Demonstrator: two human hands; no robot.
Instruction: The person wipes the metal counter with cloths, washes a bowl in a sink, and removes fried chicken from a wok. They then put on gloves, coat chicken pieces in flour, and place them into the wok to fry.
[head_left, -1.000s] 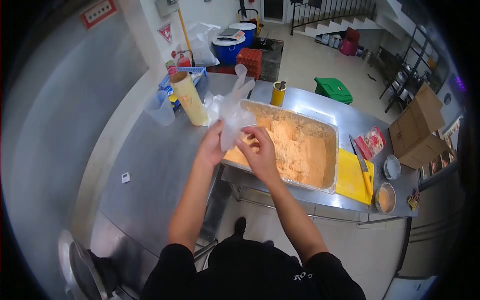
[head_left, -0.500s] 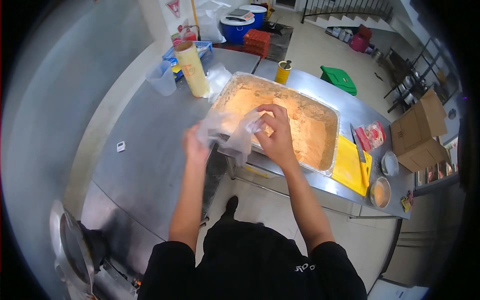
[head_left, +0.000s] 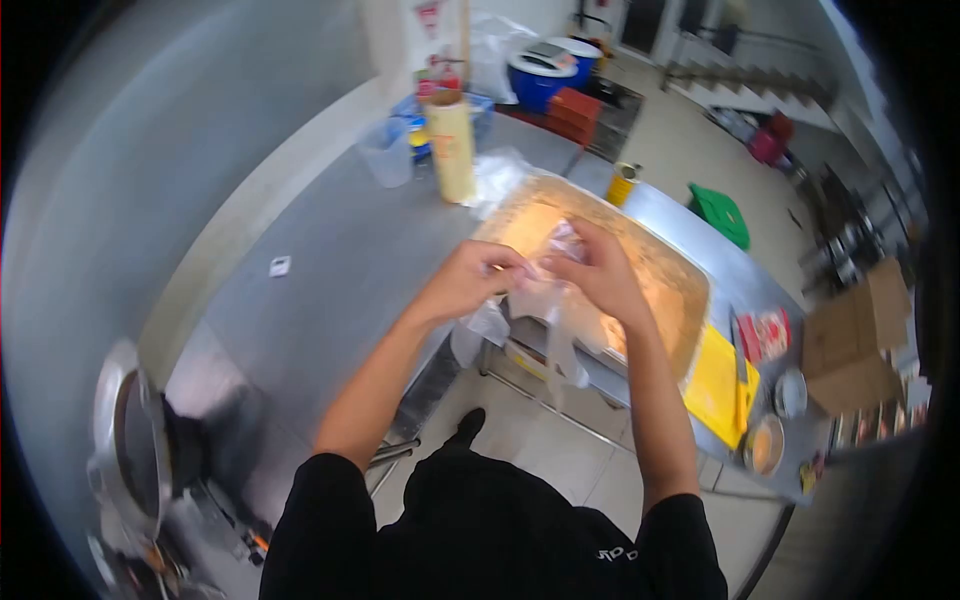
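Observation:
Both my hands are at the near edge of a large metal tray (head_left: 690,350) of orange-tan powder or crumbs (head_left: 535,222). Between them is a thin, translucent plastic bag (head_left: 540,305), crumpled at the top, with loose ends hanging over the tray's near rim. My left hand (head_left: 468,282) pinches the bag at its left side. The fingers of my right hand (head_left: 603,272) are closed on its bunched upper part. Motion blur hides the finer folds of the plastic.
A tall roll of film (head_left: 452,150) stands behind, beside a clear plastic jug (head_left: 387,155). To the right are a yellow cutting board (head_left: 715,390), a knife (head_left: 741,375), a red-white packet (head_left: 765,335), bowls and a cardboard box (head_left: 850,345). A wok (head_left: 135,440) is lower left.
My left hand has come in toward my right hand, and both now pinch the plastic close together. The plastic hangs lower in front. The whole view has shifted slightly.

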